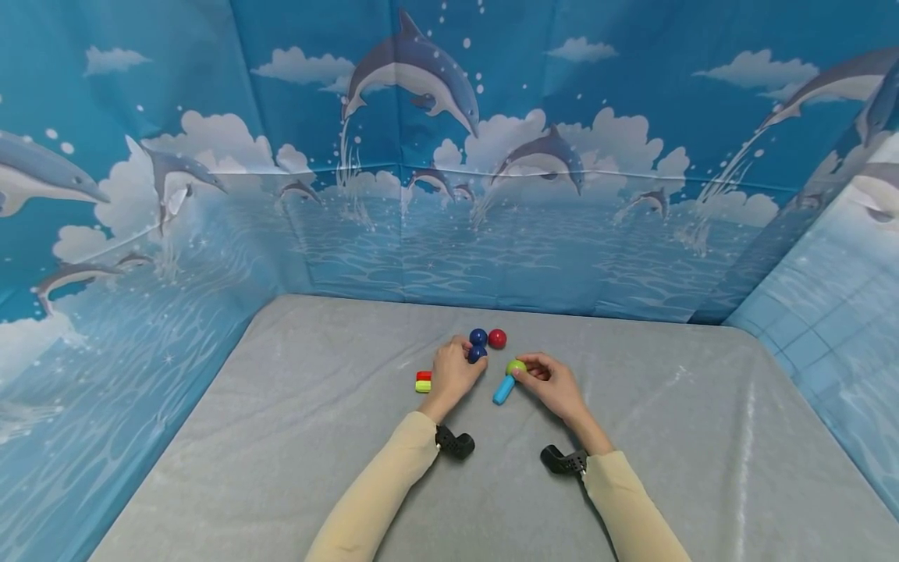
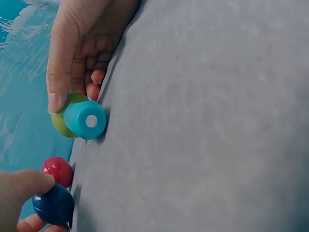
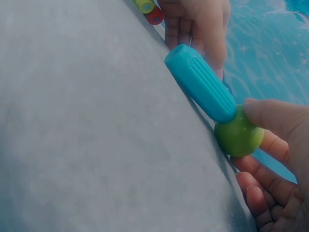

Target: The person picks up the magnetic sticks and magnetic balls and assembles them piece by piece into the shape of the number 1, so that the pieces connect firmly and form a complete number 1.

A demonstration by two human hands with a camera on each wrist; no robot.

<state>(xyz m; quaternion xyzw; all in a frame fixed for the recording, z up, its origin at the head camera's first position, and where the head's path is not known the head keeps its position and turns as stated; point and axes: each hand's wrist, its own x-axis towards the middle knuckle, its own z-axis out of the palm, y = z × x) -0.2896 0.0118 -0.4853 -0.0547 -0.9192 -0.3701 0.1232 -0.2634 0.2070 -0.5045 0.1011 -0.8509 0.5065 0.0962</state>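
My left hand (image 1: 453, 373) pinches a dark blue ball (image 1: 477, 354) between thumb and fingers. A second dark blue ball (image 1: 478, 337) lies just beyond it, beside a red ball (image 1: 497, 339). To the right, my right hand (image 1: 553, 384) holds a green ball (image 3: 240, 135) with the thumb on top and fingers at its far side. A ridged light blue rod (image 3: 200, 84) meets the green ball at one end and slants toward me over the grey cloth. Whether rod and ball are joined cannot be told.
A red rod (image 1: 424, 375) and a yellow-green rod (image 1: 423, 386) lie side by side, left of my left hand and partly hidden by it. Grey cloth (image 1: 674, 437) covers the table. Behind it hangs a blue dolphin-print curtain (image 1: 449, 265).
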